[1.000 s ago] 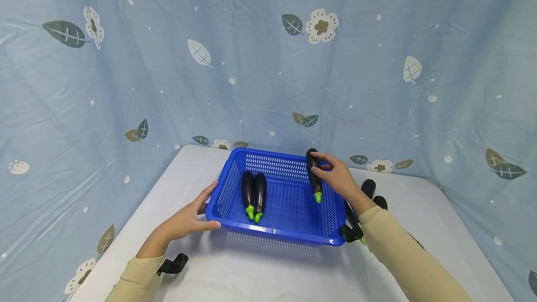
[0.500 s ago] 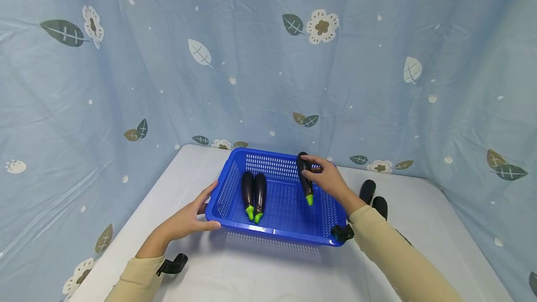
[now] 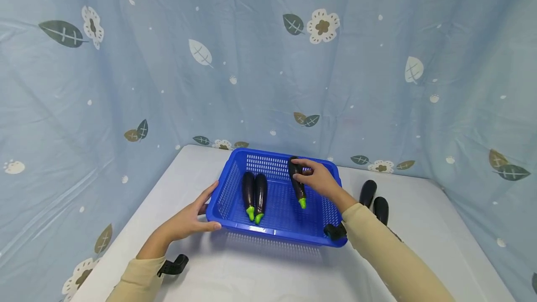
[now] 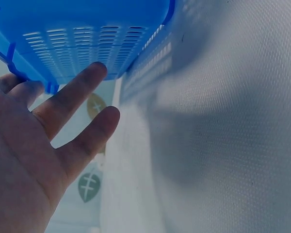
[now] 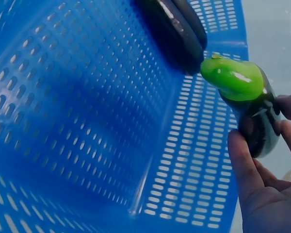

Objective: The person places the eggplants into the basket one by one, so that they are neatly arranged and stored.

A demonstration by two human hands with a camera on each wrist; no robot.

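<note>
A dark purple eggplant with a green stem end [image 3: 299,189] is pinched between the thumb and fingers of my right hand [image 3: 320,181], over the right half of a blue plastic basket [image 3: 274,233]. Its green end [image 5: 233,77] points toward the camera in the right wrist view. Two more eggplants [image 3: 248,195] lie side by side in the left half of the basket. My left hand [image 3: 184,218] rests at the basket's front left corner, thumb along the front rim. Two of its fingers [image 4: 72,99] stretch out straight below the rim in the left wrist view.
To the right of the basket, two dark eggplants [image 3: 368,192] lie on the white table [image 3: 423,227], partly hidden by the right sleeve [image 3: 386,246]. A blue patterned curtain [image 3: 268,59] hangs behind and at both sides.
My right hand has carried the eggplant left and slightly toward me, from the basket's right side further inside. The left hand and the basket have stayed in place.
</note>
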